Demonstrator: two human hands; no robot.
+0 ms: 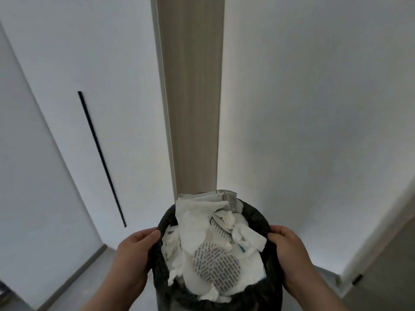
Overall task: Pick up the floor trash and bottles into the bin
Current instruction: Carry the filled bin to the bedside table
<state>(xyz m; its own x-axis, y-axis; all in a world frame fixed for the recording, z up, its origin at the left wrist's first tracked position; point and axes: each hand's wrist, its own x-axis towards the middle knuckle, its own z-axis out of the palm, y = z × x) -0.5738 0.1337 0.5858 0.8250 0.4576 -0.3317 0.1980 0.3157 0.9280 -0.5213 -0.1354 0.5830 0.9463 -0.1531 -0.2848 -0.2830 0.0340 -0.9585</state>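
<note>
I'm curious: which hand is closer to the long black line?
Left. The left hand grips the bin at its left rim, just right of the black line; the right hand grips the opposite rim.

No legible text, even on patterned discs (216, 269) in bin (258, 219).

Crumpled white paper (193, 223) fills a bin lined with a wrinkled, matt black plastic bag (258, 217); the wood-grain panel (190, 97) looks smooth and matt.
</note>
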